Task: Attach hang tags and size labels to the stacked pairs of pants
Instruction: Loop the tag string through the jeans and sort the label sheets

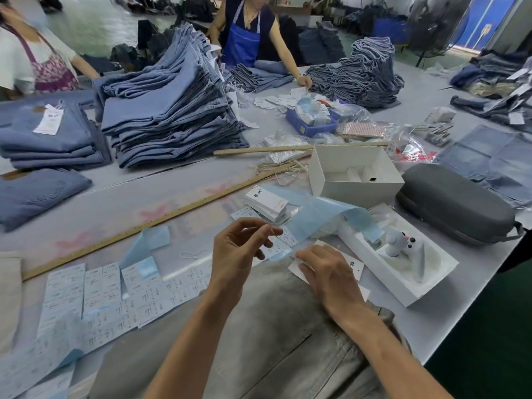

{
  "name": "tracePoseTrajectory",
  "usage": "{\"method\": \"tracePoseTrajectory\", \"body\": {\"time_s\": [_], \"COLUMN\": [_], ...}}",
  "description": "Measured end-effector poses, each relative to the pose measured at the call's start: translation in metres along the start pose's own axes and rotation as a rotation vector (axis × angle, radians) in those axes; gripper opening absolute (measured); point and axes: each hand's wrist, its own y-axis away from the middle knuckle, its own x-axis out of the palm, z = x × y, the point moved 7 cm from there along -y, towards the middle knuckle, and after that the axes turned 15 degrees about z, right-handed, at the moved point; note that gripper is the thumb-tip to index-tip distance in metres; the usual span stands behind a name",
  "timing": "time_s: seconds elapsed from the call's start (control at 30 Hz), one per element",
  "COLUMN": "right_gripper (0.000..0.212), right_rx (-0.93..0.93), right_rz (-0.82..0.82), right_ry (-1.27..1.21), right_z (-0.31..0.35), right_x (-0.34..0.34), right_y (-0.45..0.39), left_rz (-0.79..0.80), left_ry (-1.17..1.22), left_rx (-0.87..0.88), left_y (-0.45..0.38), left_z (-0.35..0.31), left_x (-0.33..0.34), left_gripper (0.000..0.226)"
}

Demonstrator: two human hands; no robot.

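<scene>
Two hands work over a pale grey pair of pants (259,326) spread at the near edge of the surface (161,208), and from my remote seat I see them a little apart. My left hand (239,249) is lifted off the cloth, thumb and forefinger pinched together on something thin and clear; I cannot tell what it is. My right hand (328,272) lies with fingers nearly straight on a white hang tag (352,264) that rests on the pants, pressing it flat.

Just left of the pants, sheets of size labels (95,292) are laid out in rows, with curls of light blue backing paper (149,246) among them and a longer blue strip (316,214) running past the hands. A small stack of hang tags (266,203) sits just beyond my left hand. A wooden ruler (149,223) lies slantwise across the surface behind the labels.

To the right, an open white box (354,174) stands beside a grey zipped case (454,205), and a shallow white tray (403,283) holds a white controller (403,243).

Farther back, tall stacks of folded blue denim (172,110) fill the middle, with another pile (365,73) to the right. One person in a blue apron (244,38) reaches toward loose tags, and another in a floral apron (51,70) stands at the far left.
</scene>
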Motion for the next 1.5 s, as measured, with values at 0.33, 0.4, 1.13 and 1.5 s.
{"method": "tracePoseTrajectory", "body": {"time_s": [0.33,0.4,1.13,1.5], "right_gripper": [0.009,0.012,0.015,0.010], "right_rx": [0.170,0.265,0.335,0.299], "right_rz": [-0.031,-0.029,-0.006,-0.011], "right_ry": [-0.309,-0.622,-1.316,-0.975], "right_z": [-0.025,-0.035,-0.028,-0.027], "right_x": [-0.002,-0.001,0.007,0.002], "right_y": [-0.002,0.003,0.024,0.027], "left_rz": [-0.007,0.046,0.250,0.292], "left_ry": [-0.134,-0.253,-0.831,-0.928], "left_rx": [-0.019,-0.015,0.086,0.104], "left_y": [-0.006,-0.008,0.000,0.003], "left_z": [0.010,0.012,0.017,0.013], "left_x": [0.016,0.025,0.057,0.060], "left_gripper": [0.016,0.016,0.044,0.051]}}
